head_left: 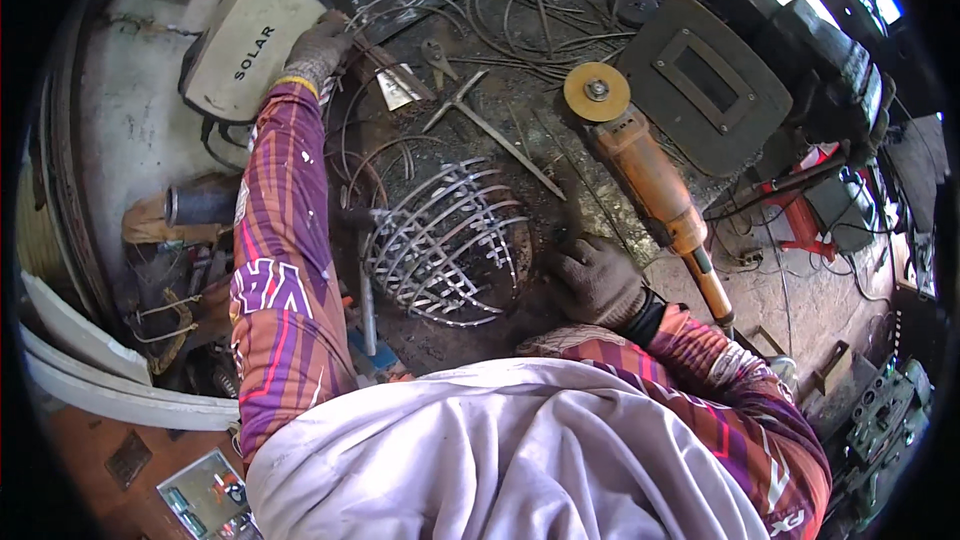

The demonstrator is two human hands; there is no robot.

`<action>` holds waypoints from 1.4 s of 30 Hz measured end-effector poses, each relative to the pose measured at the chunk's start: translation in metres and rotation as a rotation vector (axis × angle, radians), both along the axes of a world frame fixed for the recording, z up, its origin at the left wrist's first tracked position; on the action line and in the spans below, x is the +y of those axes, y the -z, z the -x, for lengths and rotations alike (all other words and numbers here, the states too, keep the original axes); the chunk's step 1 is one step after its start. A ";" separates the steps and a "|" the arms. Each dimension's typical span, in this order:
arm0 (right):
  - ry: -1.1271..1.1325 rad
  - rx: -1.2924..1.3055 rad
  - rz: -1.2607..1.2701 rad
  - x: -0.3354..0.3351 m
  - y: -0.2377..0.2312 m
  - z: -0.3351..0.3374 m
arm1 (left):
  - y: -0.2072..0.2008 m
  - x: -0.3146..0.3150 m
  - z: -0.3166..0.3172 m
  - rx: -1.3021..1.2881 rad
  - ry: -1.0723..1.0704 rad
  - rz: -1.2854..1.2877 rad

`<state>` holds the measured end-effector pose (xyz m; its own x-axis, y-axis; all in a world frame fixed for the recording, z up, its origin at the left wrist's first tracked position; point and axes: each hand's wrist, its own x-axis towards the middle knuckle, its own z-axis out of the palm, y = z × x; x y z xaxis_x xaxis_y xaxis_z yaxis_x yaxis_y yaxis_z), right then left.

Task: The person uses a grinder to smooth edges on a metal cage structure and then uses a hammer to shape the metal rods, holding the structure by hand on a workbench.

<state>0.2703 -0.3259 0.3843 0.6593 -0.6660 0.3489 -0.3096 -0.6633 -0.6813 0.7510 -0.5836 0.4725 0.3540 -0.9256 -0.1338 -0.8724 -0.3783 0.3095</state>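
Note:
Stretched out to the far left, my gloved left hand (318, 48) has its fingers curled at the ends of some brown metal strips (385, 62); what lies inside its grip is hidden. My right hand (598, 282), in a dark glove, rests low on the table with bent fingers, its palm out of sight. Just left of it sits a rounded lattice of curved, bare metal rods (450, 245). A T-shaped metal rod (500, 135) lies beyond the lattice, near pliers (437, 60). To the right of these is an orange angle grinder (650, 175) with a yellow disc (597, 91).
A dark welding shield (705, 85) lies behind the grinder. Bent rods (520, 15) are heaped at the back of the table. A white box-shaped case (245, 45) stands at the left edge, beside my left forearm. Cables (780, 250) run over the floor at right.

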 end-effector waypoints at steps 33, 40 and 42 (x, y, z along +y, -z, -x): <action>-0.079 0.051 -0.095 0.003 0.010 0.003 | 0.031 -0.038 0.211 -0.652 1.073 -0.310; -0.056 0.065 -0.034 0.005 0.013 0.002 | 0.029 -0.022 0.209 -0.715 1.059 -0.293; -0.033 0.036 -0.030 0.005 0.014 0.001 | 0.026 -0.022 0.212 -0.727 1.073 -0.268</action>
<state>0.2690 -0.3211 0.3707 0.6929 -0.6532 0.3053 -0.3121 -0.6534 -0.6897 0.5387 -0.6060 0.4461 -0.4643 -0.7641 -0.4478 -0.7093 0.6236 -0.3287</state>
